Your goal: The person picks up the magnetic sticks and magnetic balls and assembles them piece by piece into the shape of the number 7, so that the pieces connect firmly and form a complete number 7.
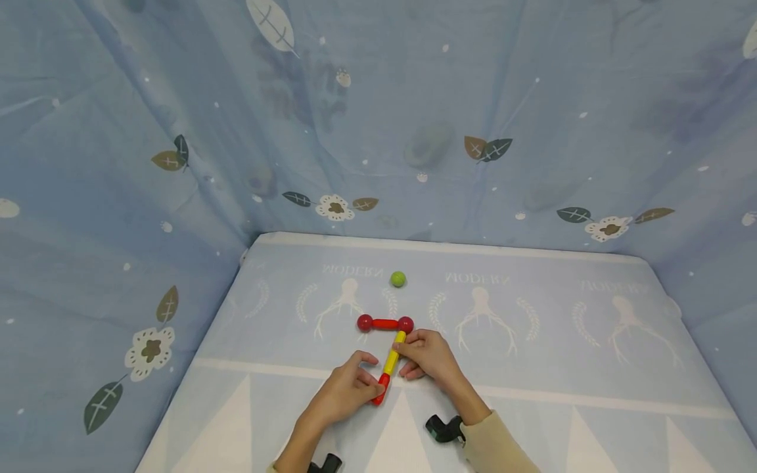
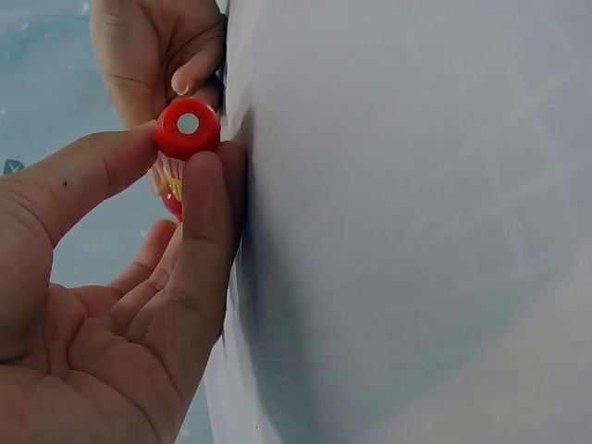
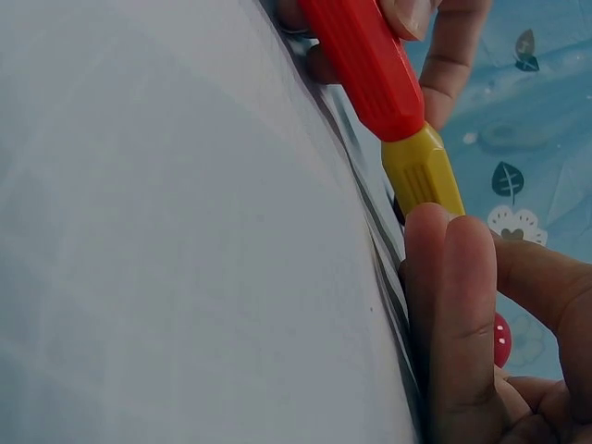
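My left hand (image 1: 343,395) pinches a red magnetic rod (image 1: 384,381) between thumb and fingers. In the left wrist view, a silvery disc (image 2: 188,123) shows in the rod's near end. The rod's far end meets a yellow magnetic rod (image 3: 418,166), which my right hand (image 1: 434,358) pinches. The yellow rod's upper end reaches a red ball (image 1: 405,324). From that ball a second red rod (image 1: 385,324) runs left to another red ball (image 1: 365,322). Fingers partly hide the yellow rod in the right wrist view.
A green ball (image 1: 398,279) lies apart, farther back on the patterned tabletop cloth (image 1: 568,355). Blue printed curtains (image 1: 378,118) stand behind the table and at its sides. Dark wrist devices (image 1: 443,428) sit by both forearms.
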Demonstrator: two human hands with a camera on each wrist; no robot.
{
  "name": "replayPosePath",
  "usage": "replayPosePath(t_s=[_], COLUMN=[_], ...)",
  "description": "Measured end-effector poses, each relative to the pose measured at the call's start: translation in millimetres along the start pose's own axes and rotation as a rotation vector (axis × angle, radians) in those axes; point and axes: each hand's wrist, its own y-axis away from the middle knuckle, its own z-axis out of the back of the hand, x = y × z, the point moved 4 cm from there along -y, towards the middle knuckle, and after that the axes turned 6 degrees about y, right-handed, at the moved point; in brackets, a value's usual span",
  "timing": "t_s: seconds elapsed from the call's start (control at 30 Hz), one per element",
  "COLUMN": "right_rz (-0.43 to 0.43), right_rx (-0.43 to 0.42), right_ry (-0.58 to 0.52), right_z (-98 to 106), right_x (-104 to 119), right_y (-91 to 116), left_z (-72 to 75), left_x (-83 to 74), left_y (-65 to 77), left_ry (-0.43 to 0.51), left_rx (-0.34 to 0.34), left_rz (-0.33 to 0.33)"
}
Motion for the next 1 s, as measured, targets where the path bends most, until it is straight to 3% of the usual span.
replayPosePath(t_s=[0.3, 0.63, 0.77, 1.0], right_rz=[0.004, 0.008, 0.001, -0.006], right_rx=[-0.010, -0.005, -0.003, -0.005], right_ry=[-0.001, -0.003, 0.004, -0.001], right_z=[0, 0, 0, 0], right_x=[1, 2, 0, -2], right_y=[0, 1, -1, -2], left_z=[0.0, 5.5, 19.3, 52.3], left_x=[-0.3, -4.8, -13.3, -50.7], left_y=[0.3, -2.8, -13.8, -53.0], left_ry=[-0.018, -0.091, -0.134, -0.134], left_rx=[-0.027, 0.001, -0.035, -0.220], left_rz=[-0.013, -0.025, -0.079, -0.181])
